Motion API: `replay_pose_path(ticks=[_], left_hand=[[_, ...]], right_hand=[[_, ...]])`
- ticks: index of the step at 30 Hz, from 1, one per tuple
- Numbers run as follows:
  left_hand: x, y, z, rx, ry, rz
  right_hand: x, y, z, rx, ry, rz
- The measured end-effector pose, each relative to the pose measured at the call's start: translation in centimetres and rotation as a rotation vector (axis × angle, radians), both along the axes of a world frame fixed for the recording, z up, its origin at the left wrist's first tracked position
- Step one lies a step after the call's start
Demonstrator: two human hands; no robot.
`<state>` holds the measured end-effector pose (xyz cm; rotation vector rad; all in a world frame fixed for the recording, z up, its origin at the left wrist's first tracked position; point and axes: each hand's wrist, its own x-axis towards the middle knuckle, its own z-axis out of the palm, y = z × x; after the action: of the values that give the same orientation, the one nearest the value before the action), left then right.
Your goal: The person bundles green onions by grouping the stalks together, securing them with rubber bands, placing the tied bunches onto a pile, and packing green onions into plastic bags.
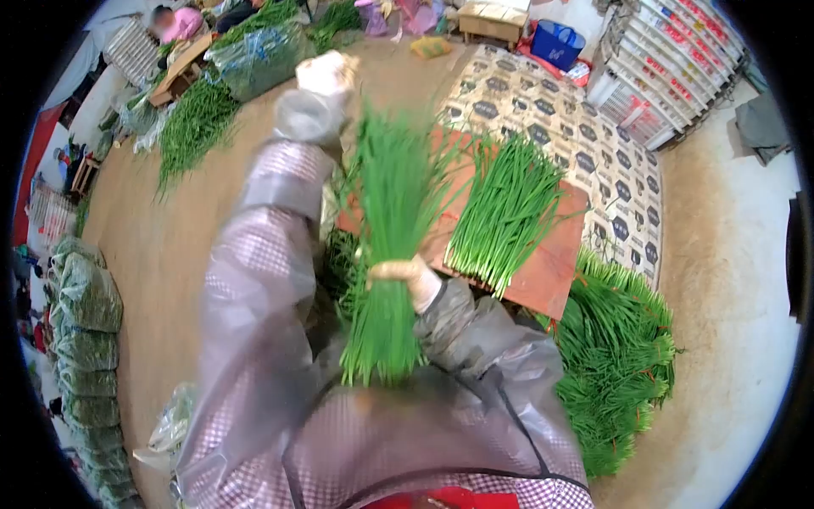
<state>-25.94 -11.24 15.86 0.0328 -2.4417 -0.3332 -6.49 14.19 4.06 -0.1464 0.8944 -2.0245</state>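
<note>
My right hand, in a pale glove, is wrapped round the middle of a bunch of garlic chives. The bunch is upright in front of my apron, its pale cut ends low and its leaf tips blurred at the top. My left hand, gloved too, is stretched far forward beyond the leaf tips; blur hides how its fingers are set. A second bunch of chives lies on a reddish-brown board to the right.
Stacked tied chives lie right of the board. Behind it spreads a patterned mat with a blue basket at its far end. Filled plastic bags line the left. Loose greens and a person in pink are far left.
</note>
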Motion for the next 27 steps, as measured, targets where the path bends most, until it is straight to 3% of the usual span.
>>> replay_pose_path(ticks=[1,4,5,7,9,11,13,15,18,19,21,24,25,27], left_hand=[[0.4,-1.0,-0.1,0.007,0.039,0.117],[3.3,-4.5,-1.0,0.495,-0.039,-0.054],[4.3,-5.7,-1.8,0.335,-0.04,0.054],[6.1,-7.6,-4.6,0.411,-0.133,-0.033],[10.8,-4.7,-5.0,0.965,-0.521,-0.066],[13.1,-5.5,-10.0,1.077,-0.809,-0.277],[17.5,0.7,-8.0,1.318,-0.947,-0.663],[19.3,5.1,-7.6,1.442,-1.239,-0.606],[25.7,6.2,-5.1,1.543,-1.234,-0.824],[26.6,7.0,-5.7,1.593,-1.07,-0.829],[26.5,4.6,-6.3,1.364,-1.166,-0.973],[27.9,2.7,-9.2,1.412,-1.227,-0.614],[28.2,2.7,-9.6,1.409,-1.224,-0.618],[29.0,3.1,-9.7,1.437,-0.971,-0.609]], right_hand=[[-0.1,0.6,1.5,-0.069,-0.095,0.032],[-0.7,1.1,1.9,-0.049,-0.075,-0.036],[-1.0,1.3,2.4,-0.06,-0.067,-0.072],[-2.1,1.5,2.6,-0.149,-0.08,-0.132],[-3.5,2.2,2.4,-0.235,-0.139,-0.117],[-4.1,2.5,3.3,-0.218,-0.112,-0.153],[-4.6,2.6,3.7,-0.197,-0.088,-0.197],[-5.2,2.6,3.6,-0.206,-0.092,-0.251],[-5.6,2.9,3.6,-0.178,-0.036,-0.347],[-5.9,3.1,3.9,-0.169,-0.033,-0.398],[-6.2,3.8,4.4,-0.192,-0.039,-0.416],[-6.8,4.5,5.2,-0.303,-0.103,-0.579],[-6.8,4.8,5.3,-0.304,-0.097,-0.579],[-7.0,5.1,5.6,-0.335,-0.096,-0.648]])
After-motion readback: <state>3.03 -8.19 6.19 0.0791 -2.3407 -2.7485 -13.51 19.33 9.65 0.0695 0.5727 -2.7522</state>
